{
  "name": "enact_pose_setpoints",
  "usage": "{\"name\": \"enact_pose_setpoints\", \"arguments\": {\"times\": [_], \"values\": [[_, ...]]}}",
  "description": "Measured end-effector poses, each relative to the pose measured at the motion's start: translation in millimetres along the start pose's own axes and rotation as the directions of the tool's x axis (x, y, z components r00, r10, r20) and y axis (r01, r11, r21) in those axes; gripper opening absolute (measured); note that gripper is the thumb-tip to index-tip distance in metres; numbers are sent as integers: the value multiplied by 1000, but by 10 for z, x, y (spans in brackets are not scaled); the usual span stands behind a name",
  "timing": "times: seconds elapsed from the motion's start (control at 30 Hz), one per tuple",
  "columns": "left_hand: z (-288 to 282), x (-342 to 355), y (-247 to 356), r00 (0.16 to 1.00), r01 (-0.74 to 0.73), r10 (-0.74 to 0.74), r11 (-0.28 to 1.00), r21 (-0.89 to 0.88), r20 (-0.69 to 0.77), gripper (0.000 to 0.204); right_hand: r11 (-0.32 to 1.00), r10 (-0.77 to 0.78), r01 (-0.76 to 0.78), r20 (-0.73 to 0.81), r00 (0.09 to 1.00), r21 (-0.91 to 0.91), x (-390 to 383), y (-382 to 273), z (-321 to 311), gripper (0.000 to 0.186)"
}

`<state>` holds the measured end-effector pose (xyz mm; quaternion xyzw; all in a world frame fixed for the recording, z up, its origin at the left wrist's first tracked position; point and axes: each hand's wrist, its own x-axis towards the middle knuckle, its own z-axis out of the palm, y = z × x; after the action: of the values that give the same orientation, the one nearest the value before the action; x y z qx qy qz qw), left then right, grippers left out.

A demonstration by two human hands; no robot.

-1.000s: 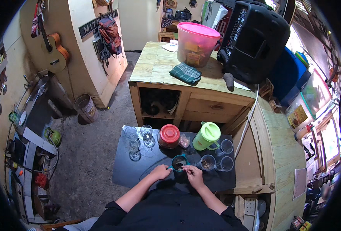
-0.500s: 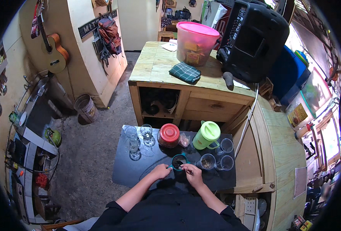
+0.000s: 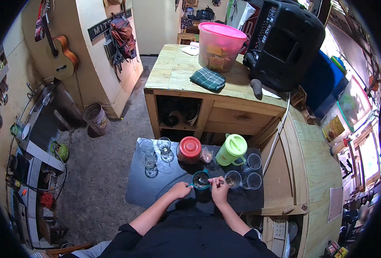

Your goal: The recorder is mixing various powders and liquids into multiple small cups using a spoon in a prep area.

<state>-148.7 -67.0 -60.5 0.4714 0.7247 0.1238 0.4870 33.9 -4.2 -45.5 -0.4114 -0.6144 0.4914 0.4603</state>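
A small round teal vessel with a handle (image 3: 195,185), cup or strainer I cannot tell, is over the dark tabletop (image 3: 143,193), with dark, loose matter inside. My left hand (image 3: 180,190) is closed round its handle on the left. On its other side my right hand (image 3: 219,190) pinches a spoon (image 3: 203,180), whose bowl is inside the vessel. Just right of that hand stands a clear plastic cup (image 3: 233,179) with some brownish bits in it. Behind the vessel are a red-lidded jar (image 3: 189,149), a small pinkish plastic bag (image 3: 206,155) and a light green pitcher (image 3: 231,150).
Several clear glasses (image 3: 164,146) stand at the table's left. Two more clear cups (image 3: 254,181) are at its right end. Beyond is a wooden counter (image 3: 173,64) with a pink-lidded tub (image 3: 220,51), a folded green plaid cloth (image 3: 207,80) and a black loudspeaker (image 3: 285,47).
My right hand has shifted slightly right and up, and the spoon now lies differently in the vessel. My left hand keeps its grip on the handle.
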Motion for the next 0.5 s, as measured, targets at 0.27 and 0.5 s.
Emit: {"name": "enact_pose_setpoints", "arguments": {"times": [0.27, 0.5], "values": [[12, 30, -17, 1000, 16, -16, 1000, -4, -7, 43, 946, -83, 88, 29, 996, -312, -20, 40, 59, 22], [3, 13, 16, 1000, 16, -17, 1000, -17, -19, 43, 931, -109, 115, 37, 993, -347, -8, 95, 53, 20]]}}
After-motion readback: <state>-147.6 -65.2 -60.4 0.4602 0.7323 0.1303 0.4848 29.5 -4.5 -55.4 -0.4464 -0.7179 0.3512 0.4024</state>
